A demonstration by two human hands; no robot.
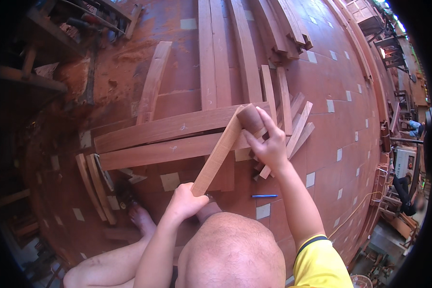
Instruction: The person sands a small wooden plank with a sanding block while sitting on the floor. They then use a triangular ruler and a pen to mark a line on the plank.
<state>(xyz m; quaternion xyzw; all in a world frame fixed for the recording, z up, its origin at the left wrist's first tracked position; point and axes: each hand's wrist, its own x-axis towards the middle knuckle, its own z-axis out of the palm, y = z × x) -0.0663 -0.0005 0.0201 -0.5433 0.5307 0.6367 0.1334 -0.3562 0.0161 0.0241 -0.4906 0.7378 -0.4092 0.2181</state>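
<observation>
Pale wooden strip [219,156] slanted over two long boards [168,127], its lower end gripped by the left hand [188,201], probably for steadiness; the right hand [272,145] clasped a brown block [250,119] at its upper end, likely for control. A blue pen [264,196] lay on the floor [329,139].
</observation>
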